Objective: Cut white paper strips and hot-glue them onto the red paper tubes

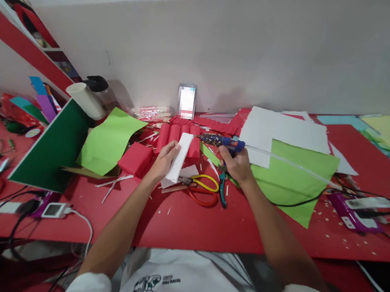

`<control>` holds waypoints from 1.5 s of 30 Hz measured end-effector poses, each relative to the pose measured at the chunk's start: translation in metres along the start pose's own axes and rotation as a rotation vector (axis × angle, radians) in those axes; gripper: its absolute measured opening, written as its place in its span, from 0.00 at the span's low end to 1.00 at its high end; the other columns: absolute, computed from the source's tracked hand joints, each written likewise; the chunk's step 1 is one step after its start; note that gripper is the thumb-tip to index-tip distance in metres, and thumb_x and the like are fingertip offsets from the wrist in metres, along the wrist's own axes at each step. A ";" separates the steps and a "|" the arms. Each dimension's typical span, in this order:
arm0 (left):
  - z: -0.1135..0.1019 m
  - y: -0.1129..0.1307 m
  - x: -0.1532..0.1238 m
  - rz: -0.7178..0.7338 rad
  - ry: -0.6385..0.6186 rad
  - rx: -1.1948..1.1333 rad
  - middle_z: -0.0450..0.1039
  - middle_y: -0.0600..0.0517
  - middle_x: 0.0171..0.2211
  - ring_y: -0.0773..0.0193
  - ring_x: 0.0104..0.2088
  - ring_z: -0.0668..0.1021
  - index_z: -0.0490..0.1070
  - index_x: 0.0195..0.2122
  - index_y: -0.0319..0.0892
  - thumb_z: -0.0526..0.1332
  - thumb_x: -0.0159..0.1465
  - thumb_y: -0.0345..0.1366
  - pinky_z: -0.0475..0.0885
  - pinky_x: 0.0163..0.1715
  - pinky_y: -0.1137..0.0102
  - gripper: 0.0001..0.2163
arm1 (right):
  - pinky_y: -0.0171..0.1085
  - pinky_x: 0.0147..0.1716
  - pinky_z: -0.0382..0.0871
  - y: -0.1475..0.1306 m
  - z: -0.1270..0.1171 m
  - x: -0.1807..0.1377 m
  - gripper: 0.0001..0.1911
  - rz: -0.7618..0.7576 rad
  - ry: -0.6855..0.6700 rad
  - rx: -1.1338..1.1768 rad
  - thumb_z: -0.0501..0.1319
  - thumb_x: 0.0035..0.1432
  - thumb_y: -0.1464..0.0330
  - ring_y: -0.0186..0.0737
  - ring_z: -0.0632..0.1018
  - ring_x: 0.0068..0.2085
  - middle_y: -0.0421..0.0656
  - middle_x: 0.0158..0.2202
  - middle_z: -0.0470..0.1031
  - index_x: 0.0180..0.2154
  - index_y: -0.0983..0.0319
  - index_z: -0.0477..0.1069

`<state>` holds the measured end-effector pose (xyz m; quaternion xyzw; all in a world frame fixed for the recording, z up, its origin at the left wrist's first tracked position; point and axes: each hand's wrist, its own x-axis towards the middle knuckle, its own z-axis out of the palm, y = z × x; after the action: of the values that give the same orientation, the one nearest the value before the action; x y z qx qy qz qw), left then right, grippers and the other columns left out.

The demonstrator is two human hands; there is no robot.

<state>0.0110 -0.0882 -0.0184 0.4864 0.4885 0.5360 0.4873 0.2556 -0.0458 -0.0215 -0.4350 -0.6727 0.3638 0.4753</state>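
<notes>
My left hand (167,157) grips a folded strip of white card (181,156) by its left edge, held tilted over the table. In my right hand (236,163) is a dark blue hot glue gun (222,142), its nozzle pointing left at the upper end of the card. A clear glue stick (285,162) trails out of its back end. Behind the card stand several red paper rolls (163,137). Below my hands lie scissors (205,190) with red and yellow handles and teal-handled pliers (223,190). A red paper box (135,158) sits left of my left hand.
Green paper (110,140) and a dark green board (52,147) stand at left. A phone (186,101) leans on the partition. White sheets (289,129) and green paper lie right. Power strips (355,213) with cables sit at both sides; paper scraps litter the red table (184,230).
</notes>
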 end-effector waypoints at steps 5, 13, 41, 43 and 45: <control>0.001 -0.001 0.000 0.002 -0.005 0.001 0.60 0.57 0.23 0.69 0.22 0.64 0.67 0.30 0.44 0.69 0.59 0.60 0.58 0.20 0.72 0.23 | 0.37 0.25 0.67 -0.004 0.002 0.000 0.20 -0.023 0.080 -0.121 0.62 0.62 0.50 0.40 0.73 0.24 0.38 0.20 0.69 0.29 0.58 0.69; 0.000 -0.002 0.000 0.000 -0.008 -0.007 0.61 0.57 0.23 0.69 0.21 0.64 0.67 0.30 0.44 0.69 0.58 0.61 0.59 0.20 0.71 0.24 | 0.38 0.26 0.67 -0.008 0.001 -0.001 0.20 -0.065 0.097 -0.169 0.61 0.63 0.51 0.40 0.71 0.24 0.39 0.20 0.66 0.25 0.57 0.66; -0.001 -0.006 0.003 -0.049 0.056 -0.094 0.63 0.57 0.22 0.69 0.20 0.67 0.66 0.31 0.45 0.72 0.55 0.59 0.60 0.18 0.72 0.24 | 0.38 0.29 0.70 -0.002 -0.002 -0.002 0.19 -0.035 -0.008 -0.069 0.62 0.62 0.49 0.41 0.75 0.28 0.39 0.26 0.72 0.34 0.57 0.68; 0.000 -0.005 0.002 -0.064 0.038 -0.097 0.64 0.58 0.22 0.69 0.19 0.67 0.66 0.32 0.45 0.72 0.56 0.58 0.60 0.18 0.73 0.24 | 0.38 0.29 0.70 -0.001 -0.001 -0.001 0.19 -0.045 -0.004 -0.088 0.62 0.63 0.49 0.42 0.76 0.28 0.40 0.25 0.72 0.33 0.57 0.68; 0.000 -0.003 0.002 -0.079 0.025 -0.097 0.63 0.58 0.22 0.70 0.19 0.67 0.66 0.32 0.45 0.71 0.56 0.58 0.60 0.18 0.73 0.23 | 0.38 0.28 0.70 -0.001 0.000 0.000 0.19 -0.075 0.011 -0.103 0.62 0.63 0.49 0.42 0.76 0.28 0.40 0.23 0.71 0.32 0.57 0.68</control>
<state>0.0111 -0.0865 -0.0218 0.4359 0.4870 0.5453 0.5249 0.2553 -0.0457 -0.0206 -0.4351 -0.7038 0.3084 0.4694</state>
